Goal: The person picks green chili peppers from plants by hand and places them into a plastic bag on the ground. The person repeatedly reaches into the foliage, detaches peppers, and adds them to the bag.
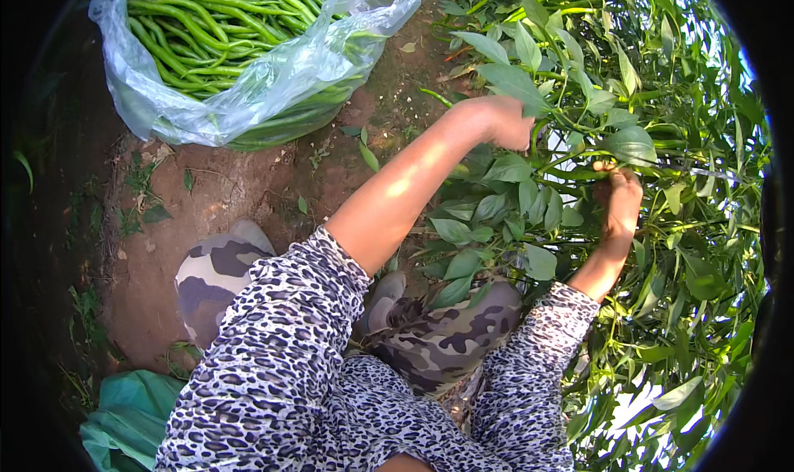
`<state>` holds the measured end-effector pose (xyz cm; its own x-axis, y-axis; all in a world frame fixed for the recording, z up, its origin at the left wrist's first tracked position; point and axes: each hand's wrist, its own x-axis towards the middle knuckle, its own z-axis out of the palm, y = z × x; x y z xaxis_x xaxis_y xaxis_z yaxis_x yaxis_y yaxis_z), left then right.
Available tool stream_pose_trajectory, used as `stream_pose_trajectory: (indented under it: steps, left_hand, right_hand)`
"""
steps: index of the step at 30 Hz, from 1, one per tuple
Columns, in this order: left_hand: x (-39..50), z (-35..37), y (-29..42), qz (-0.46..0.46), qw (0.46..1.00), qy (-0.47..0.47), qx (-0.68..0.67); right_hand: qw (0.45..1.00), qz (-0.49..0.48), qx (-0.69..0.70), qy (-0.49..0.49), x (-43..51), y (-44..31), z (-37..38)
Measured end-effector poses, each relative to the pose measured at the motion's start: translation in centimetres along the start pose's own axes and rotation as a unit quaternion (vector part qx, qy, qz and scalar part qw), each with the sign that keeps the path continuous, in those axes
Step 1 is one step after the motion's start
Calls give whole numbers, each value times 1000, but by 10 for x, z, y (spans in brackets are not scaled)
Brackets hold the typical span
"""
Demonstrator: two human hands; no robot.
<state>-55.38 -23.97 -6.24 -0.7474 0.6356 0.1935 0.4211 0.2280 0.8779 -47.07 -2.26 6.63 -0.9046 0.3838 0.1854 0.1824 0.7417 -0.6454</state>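
Observation:
My left hand reaches into a chili pepper plant, its fingers bent down and partly behind a broad leaf. What those fingers hold, if anything, is hidden. Lower and to the right, my right hand is among the same stems. Its thumb and finger close at the end of a long green chili pepper, which lies sideways among the leaves. A clear plastic bag, its mouth wide, stands on the soil at the upper left. Many slender green chili peppers fill it.
Dense pepper plants line the right side, with more green peppers hanging at the top. Bare brown soil with scattered leaves lies at the left. My camouflage-clad knees are below, and a green cloth or sack lies at lower left.

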Motion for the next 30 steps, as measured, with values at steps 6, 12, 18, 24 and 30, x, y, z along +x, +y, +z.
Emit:
stream_pose_trajectory:
  steps: [6, 12, 18, 24, 30]
  left_hand:
    - [-29, 107, 16, -55, 993, -106, -14]
    - [-67, 203, 48, -53, 983, 144, -97]
    - [-85, 232, 26, -23, 976, 98, -195]
    - [-50, 218, -48, -165, 657, 286, -678]
    - [-13, 179, -89, -117, 910, 281, -283]
  right_hand:
    - [925, -355, -7, 134, -98, -30, 27]
    - [743, -550, 330, 192, -176, -93, -14]
    - [886, -131, 441, -60, -139, -60, 13]
    - [915, 17, 384, -123, -69, 15, 28]
    - [947, -3, 289, -143, -87, 14, 24]
